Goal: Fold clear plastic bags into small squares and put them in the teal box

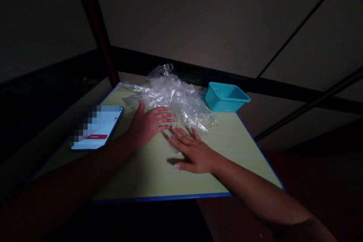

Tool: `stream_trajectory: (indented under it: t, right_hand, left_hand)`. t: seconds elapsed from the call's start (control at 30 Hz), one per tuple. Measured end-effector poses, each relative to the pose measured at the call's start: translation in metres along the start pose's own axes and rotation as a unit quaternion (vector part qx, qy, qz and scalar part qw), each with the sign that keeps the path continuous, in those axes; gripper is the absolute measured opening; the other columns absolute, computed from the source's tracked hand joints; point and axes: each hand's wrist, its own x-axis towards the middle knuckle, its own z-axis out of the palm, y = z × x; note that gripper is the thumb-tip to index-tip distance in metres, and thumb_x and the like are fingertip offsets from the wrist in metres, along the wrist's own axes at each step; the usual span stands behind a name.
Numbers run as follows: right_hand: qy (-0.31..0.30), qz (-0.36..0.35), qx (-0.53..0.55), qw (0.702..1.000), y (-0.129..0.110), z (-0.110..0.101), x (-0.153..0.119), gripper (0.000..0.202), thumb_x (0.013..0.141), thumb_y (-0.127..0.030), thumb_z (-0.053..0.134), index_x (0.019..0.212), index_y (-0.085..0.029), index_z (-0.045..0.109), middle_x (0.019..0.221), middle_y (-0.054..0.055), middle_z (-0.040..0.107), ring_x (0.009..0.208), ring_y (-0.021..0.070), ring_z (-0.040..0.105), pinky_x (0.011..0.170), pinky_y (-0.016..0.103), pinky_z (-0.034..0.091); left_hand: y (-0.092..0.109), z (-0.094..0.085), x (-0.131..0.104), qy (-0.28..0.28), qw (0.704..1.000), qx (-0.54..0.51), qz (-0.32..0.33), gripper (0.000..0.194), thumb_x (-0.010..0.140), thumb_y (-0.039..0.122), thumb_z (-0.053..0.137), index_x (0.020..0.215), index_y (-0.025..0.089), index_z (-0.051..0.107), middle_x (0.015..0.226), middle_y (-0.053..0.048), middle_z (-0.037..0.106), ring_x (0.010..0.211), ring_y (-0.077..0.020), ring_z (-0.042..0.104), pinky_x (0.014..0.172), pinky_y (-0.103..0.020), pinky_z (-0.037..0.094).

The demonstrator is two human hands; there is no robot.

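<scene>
My left hand (149, 123) is spread flat-palmed, thumb pointing up and away from the fingers, with nothing in its grip. My right hand (197, 155) is just as loose, fingers fanned and thumb out to the side, its grip likewise holding nothing. The fingertips of the two hands nearly meet over the middle of the table (159, 181).

Just past them, along the far edge, lies a crumpled heap of clear plastic (172, 90), its near fringe trailing toward my right fingers. The light is dim and the plastic see-through, so I can't be sure whether my fingertips touch that fringe or only hover beside it.

I judge the plastic to be very light, limp and rather slippery, apt to slide, cling or tear if tugged by a thin edge. A thick, bunched fold near the middle of the heap looks the surest place to pinch, better than the loose flaps.

A blue tub (224, 100) stands at the far right corner, beside the plastic. A phone (112, 121) lies by the left edge, near my left wrist.
</scene>
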Motion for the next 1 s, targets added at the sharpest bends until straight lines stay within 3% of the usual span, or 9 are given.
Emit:
stream_trajectory:
  t: [0.47,0.77,1.0]
  right_hand:
    - [-0.041,0.033,0.0,0.999,0.002,0.008,0.001,0.089,0.088,-0.067,0.033,0.15,-0.007,0.009,0.155,0.02,0.003,0.143,0.03,-0.007,0.113,0.053,0.006]
    - [-0.012,0.064,0.021,0.998,0.006,-0.001,0.004,0.075,0.094,-0.052,0.033,0.15,-0.012,0.003,0.155,0.018,0.005,0.144,0.0264,0.003,0.111,0.059,0.004]
    - [-0.017,0.086,-0.007,0.996,0.011,0.009,0.005,0.071,0.096,-0.047,0.032,0.149,-0.007,0.009,0.154,0.02,0.013,0.143,0.0278,0.01,0.113,0.056,0.005]
  left_hand:
    - [0.002,0.007,-0.002,0.015,1.0,0.023,0.009,0.086,0.08,0.077,0.019,0.118,0.01,0.058,0.118,-0.02,0.06,0.113,-0.0358,0.05,0.096,-0.05,0.035]
    - [0.003,0.012,-0.002,0.045,0.997,0.057,0.017,0.084,0.078,0.079,0.019,0.107,0.012,0.061,0.113,-0.018,0.064,0.103,-0.032,0.056,0.09,-0.046,0.041]
    - [0.002,0.012,-0.002,0.048,0.995,0.085,0.026,0.082,0.077,0.08,0.02,0.105,0.015,0.061,0.108,-0.015,0.065,0.103,-0.0311,0.056,0.087,-0.044,0.043]
